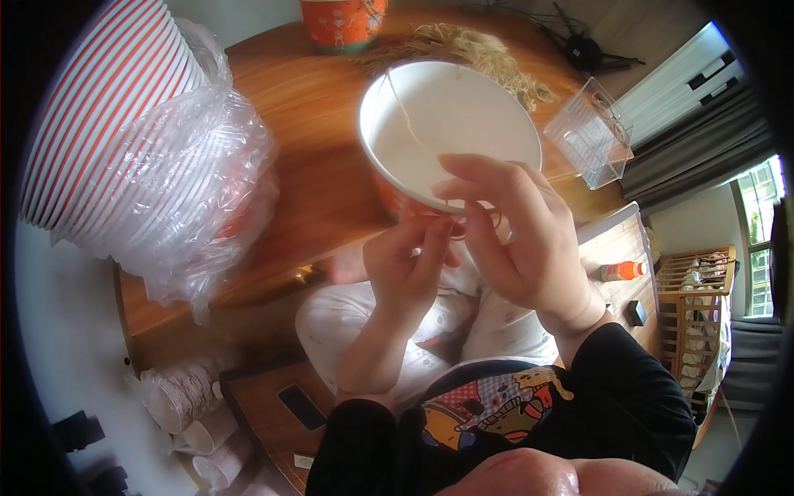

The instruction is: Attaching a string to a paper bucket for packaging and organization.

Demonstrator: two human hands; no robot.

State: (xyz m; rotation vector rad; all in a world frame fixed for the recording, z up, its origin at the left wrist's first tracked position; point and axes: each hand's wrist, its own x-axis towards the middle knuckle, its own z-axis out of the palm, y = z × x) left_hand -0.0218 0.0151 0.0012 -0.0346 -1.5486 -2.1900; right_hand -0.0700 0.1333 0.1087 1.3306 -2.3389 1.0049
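A large paper bucket (451,107), white inside and orange outside, stands tilted in front of me at the table's near edge. A thin straw-coloured strand (407,120) hangs over its far-left rim and runs down inside toward my fingers. At the near rim, the thumb and forefinger of my left hand (405,263) are pinched together, seemingly on the strand; the fingers hide most of the spot. My right hand (525,227) arches over the near-right rim, thumb outside and fingers bent inward, with gaps between them. Nothing plainly shows in its grasp.
Plastic-wrapped stacked buckets (116,124) fill the left side. Behind the bucket lie a bundle of straw-coloured fibre (471,54) and another orange bucket (343,25). A clear acrylic box (589,136) stands right. A phone (301,407) and an orange-capped bottle (622,271) lie lower down.
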